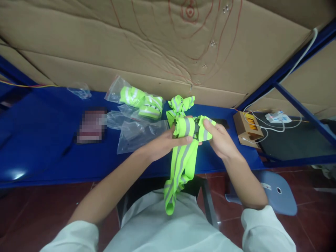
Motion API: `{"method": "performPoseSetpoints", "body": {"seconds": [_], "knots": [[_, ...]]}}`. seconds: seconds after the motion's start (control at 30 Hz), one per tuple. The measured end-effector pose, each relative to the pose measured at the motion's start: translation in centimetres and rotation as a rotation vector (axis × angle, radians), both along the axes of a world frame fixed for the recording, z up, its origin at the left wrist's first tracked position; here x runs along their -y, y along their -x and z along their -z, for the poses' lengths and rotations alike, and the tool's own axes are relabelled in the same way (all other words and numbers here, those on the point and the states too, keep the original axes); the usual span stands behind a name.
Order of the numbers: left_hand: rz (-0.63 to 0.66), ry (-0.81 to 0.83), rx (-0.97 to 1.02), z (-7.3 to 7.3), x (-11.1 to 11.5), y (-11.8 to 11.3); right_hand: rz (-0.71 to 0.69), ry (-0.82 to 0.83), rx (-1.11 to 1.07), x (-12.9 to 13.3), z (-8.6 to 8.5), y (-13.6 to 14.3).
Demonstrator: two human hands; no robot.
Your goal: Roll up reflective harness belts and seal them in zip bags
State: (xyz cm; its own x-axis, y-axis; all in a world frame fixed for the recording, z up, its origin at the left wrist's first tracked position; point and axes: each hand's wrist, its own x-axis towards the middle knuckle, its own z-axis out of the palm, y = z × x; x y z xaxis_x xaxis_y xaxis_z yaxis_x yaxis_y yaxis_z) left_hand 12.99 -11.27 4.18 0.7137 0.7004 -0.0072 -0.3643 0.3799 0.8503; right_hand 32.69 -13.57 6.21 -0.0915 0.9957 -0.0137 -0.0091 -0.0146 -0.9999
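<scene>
A neon-yellow reflective strap with grey stripes is held between both hands above the blue table's front edge. My left hand grips a folded part of it, thumb lying along the lower edge. On the other side, my right hand pinches a shorter folded piece with the thumb on top. Something dark, perhaps a buckle, shows between the two folds. Long loops of the strap hang down to my lap. Just beyond the hands, a bunched reflective strap lies on the table; whether it joins the held one I cannot tell.
Rolled reflective straps in clear bags lie at the back, with flat clear bags before them. A blurred-out rectangular item is on the left of the blue table. A cardboard box and white cables stand right; a blue stool is below.
</scene>
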Motion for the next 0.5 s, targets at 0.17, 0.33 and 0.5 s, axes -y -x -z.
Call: {"method": "performPoseSetpoints", "body": {"seconds": [0.17, 0.33, 0.5], "knots": [[-0.073, 0.099, -0.128, 1.4, -2.7, -1.1, 0.186, 0.053, -0.047, -2.3, 2.7, 1.3], [-0.130, 0.182, -0.248, 2.0, -5.2, -2.1, 0.022, 0.069, 0.081, -5.2, 3.9, -0.6], [0.069, 0.212, -0.138, 3.8, -6.4, -2.5, -0.092, 0.083, 0.054, -7.1, 4.1, -3.2]]}}
